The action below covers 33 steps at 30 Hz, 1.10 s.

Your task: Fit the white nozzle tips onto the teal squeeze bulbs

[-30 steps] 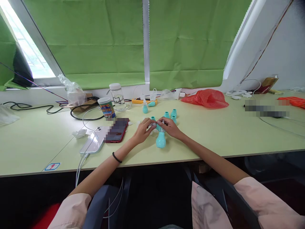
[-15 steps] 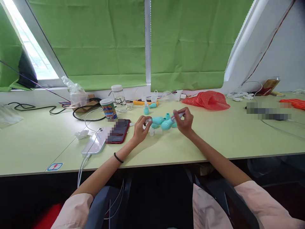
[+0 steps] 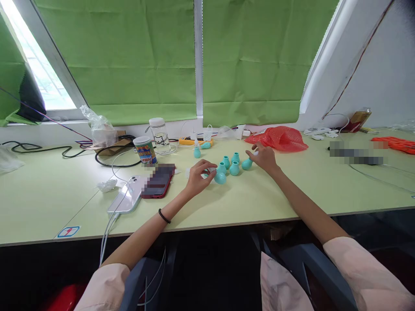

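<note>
Several teal rubber squeeze bulbs stand in a cluster in front of me, among them an upright bulb (image 3: pixel 234 168). My left hand (image 3: pixel 200 175) is closed, pinching a small clear plastic piece (image 3: pixel 212 169) beside the cluster; a teal bulb (image 3: pixel 220 178) lies right by its fingertips. To the right of the cluster, my right hand (image 3: pixel 265 158) grips the pale nozzle of another squeeze bulb (image 3: pixel 247 164), which is tilted at the table top. The fingers cover most of that nozzle. Farther back, a teal bulb with a clear nozzle (image 3: pixel 197 151) stands upright.
Left of the bulbs lie a red-cased phone (image 3: pixel 158 181) and a white phone (image 3: pixel 126 196) with a cable. Behind them are a printed canister (image 3: pixel 145 151) and a clear bottle (image 3: pixel 159 136). A red plastic bag (image 3: pixel 280 139) lies at the back right.
My right hand has moved right with the bulb, away from the cluster, and lowered it toward the table. My left hand has shifted right, toward the bulbs. Several bulbs now stand upright in view.
</note>
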Motion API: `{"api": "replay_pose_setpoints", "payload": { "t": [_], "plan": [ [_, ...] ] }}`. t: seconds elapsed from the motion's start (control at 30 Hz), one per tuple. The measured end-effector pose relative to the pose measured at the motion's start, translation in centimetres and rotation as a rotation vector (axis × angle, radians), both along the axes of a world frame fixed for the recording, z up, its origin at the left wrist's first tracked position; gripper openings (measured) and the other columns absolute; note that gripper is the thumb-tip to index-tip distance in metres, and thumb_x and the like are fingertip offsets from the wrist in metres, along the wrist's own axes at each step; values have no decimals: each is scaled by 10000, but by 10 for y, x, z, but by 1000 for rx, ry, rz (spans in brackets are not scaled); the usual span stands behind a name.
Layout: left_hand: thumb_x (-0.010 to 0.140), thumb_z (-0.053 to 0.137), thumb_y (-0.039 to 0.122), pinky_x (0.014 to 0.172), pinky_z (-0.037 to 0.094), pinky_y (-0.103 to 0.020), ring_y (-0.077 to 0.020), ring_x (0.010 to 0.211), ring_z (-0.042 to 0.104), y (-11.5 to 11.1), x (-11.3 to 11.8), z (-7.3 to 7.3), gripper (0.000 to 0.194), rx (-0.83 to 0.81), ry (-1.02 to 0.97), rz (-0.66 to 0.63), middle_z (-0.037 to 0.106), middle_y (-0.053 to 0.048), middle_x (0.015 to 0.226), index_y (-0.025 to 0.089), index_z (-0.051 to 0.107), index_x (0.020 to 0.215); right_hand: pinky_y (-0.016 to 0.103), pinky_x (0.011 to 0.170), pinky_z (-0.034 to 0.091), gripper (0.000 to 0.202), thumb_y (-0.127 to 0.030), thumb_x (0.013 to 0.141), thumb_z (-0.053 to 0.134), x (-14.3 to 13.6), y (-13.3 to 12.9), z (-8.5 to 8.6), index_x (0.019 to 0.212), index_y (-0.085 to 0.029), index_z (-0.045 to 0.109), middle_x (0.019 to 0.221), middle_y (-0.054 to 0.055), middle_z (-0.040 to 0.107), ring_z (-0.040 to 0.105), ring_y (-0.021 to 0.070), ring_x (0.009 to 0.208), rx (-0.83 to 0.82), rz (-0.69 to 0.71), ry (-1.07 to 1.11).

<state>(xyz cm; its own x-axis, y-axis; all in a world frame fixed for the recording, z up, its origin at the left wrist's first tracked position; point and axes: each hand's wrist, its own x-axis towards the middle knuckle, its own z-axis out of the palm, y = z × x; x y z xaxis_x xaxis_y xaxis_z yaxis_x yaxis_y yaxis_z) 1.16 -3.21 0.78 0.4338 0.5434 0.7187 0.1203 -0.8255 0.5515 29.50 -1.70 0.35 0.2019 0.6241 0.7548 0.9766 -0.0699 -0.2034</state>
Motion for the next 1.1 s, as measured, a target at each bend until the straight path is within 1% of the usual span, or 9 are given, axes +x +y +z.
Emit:
{"api": "replay_pose_setpoints", "payload": {
  "t": [0.1,0.27,0.4,0.53,0.67,0.73,0.87,0.97,1.1],
  "plan": [
    [718,491,214,598,505,-205,-106,753,524,0,-1,-3,167,-42,-2,-22,536,-47,853,174,572,859,301,546,340,371,-453,652,527,-4,2,-7,889,-168,500,612,43,549,519,226,619,-50,22,12],
    [676,536,196,598,511,-210,-104,759,520,-2,-3,-3,196,-148,-44,-63,529,-32,843,171,490,865,290,533,346,608,-468,652,524,-12,-1,-6,1122,-123,349,632,34,553,518,212,598,-99,170,65],
    [645,569,200,604,510,-216,-103,762,523,-4,-3,-1,204,-214,-72,-93,522,-24,824,169,463,817,286,528,357,665,-480,642,522,-17,-5,-8,1164,-135,294,696,31,566,508,180,547,-123,215,101],
    [639,579,214,584,496,-200,-101,745,530,-2,-3,0,223,-264,-104,-93,530,-25,804,168,470,827,324,579,374,639,-491,655,498,-25,-15,0,1138,-129,288,839,77,559,503,170,559,74,110,145],
    [629,593,217,580,486,-199,-108,752,535,1,-4,-1,242,-317,-134,-129,542,-41,826,163,476,833,392,697,362,514,-468,672,486,-40,-24,10,1037,-132,349,982,139,479,496,210,726,354,73,90],
    [619,605,214,579,483,-199,-110,754,531,2,-3,-2,249,-341,-147,-133,542,-40,828,160,486,830,378,669,378,427,-440,674,498,-50,-27,11,966,-151,383,936,126,471,478,212,755,418,170,79],
    [600,631,217,572,473,-190,-113,755,528,3,-3,-2,253,-392,-173,-139,543,-33,803,157,513,816,302,562,396,290,-358,660,552,-82,-37,3,847,-176,424,789,64,477,462,165,667,436,501,56],
    [579,656,208,610,474,-211,-118,752,539,4,-3,0,270,-418,-222,-176,562,-35,789,147,525,806,268,551,405,284,-328,664,569,-108,-48,-3,875,-183,447,752,35,507,452,127,601,231,701,77],
    [559,679,191,726,471,-279,-130,766,566,4,-3,2,284,-447,-313,-266,599,-52,829,134,533,796,236,531,411,445,-357,673,567,-130,-57,-10,1052,-184,408,732,16,530,469,112,584,-24,815,223]
  ]
}}
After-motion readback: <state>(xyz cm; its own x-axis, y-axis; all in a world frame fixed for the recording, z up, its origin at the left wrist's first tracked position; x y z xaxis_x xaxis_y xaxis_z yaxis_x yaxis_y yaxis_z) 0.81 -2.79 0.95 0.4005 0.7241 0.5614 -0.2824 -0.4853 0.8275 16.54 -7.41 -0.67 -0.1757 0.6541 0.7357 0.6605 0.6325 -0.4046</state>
